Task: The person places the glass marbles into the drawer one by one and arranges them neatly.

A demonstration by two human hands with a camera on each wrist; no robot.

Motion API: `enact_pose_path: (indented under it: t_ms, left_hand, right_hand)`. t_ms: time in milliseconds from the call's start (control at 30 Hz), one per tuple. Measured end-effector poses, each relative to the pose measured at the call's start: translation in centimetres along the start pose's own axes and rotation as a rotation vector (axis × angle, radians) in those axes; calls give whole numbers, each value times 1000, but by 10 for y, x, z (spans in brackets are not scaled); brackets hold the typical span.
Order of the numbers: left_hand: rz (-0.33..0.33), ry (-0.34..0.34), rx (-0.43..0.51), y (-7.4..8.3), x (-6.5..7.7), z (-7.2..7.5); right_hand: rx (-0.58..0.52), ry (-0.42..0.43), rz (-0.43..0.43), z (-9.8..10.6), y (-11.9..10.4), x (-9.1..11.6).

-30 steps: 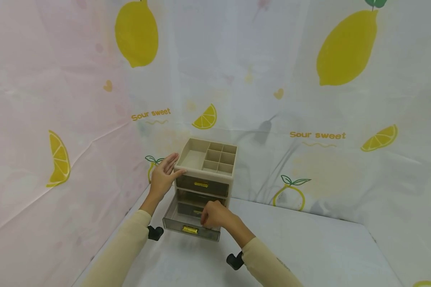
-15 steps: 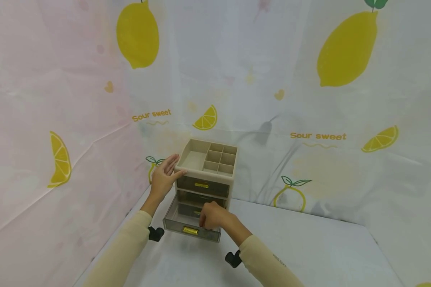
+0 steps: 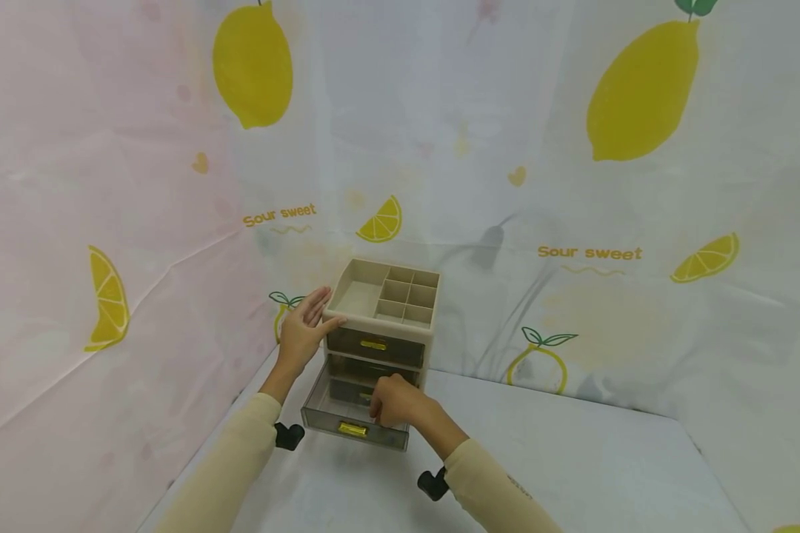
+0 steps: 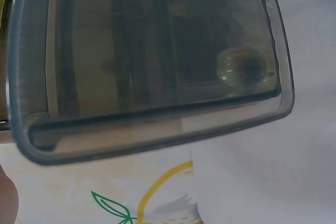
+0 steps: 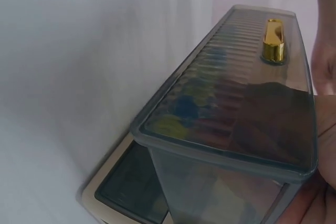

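A beige desktop organizer (image 3: pixel 380 318) stands near the wall, with smoky see-through drawers and gold handles. Its upper drawer (image 3: pixel 373 346) is closed. Below that, another drawer (image 3: pixel 320 418) is pulled out toward me. My left hand (image 3: pixel 301 333) rests at the top left corner, thumb on the front edge and straight fingers along the side. My right hand (image 3: pixel 396 401) reaches down into the right side of the pulled-out drawer, fingertips hidden behind its front; whether they hold anything I cannot tell. Through the drawer front (image 5: pixel 231 103) in the right wrist view, blurred blue, yellow-green and red patches show.
Open compartments (image 3: pixel 407 292) form the organizer's top. It stands on a white-covered table (image 3: pixel 547 451), with lemon-printed sheets (image 3: pixel 467 185) hanging behind and on the left. Black wrist pieces (image 3: pixel 290 436) show beside both sleeves. Another dark drawer (image 5: pixel 131 187) shows in the right wrist view.
My right forearm has shifted slightly left and down from a second ago, its fingers staying in the pulled-out drawer. My left hand and the organizer keep their places.
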State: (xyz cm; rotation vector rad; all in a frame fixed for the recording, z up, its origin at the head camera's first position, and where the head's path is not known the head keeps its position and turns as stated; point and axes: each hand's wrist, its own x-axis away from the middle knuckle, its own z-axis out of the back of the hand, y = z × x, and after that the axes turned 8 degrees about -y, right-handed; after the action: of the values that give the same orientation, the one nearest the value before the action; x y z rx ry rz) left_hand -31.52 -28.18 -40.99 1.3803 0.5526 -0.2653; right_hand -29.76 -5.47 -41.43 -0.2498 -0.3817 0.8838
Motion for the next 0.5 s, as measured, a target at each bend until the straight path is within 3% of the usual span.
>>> enact_pose_path:
  t_ms: [200, 500]
  left_hand:
    - [-3, 7, 0, 0, 1, 0]
    - [14, -18, 22, 14, 3, -1]
  right_hand:
    - [-73, 100, 103, -4, 5, 3]
    - [-324, 302, 209, -2, 2, 10]
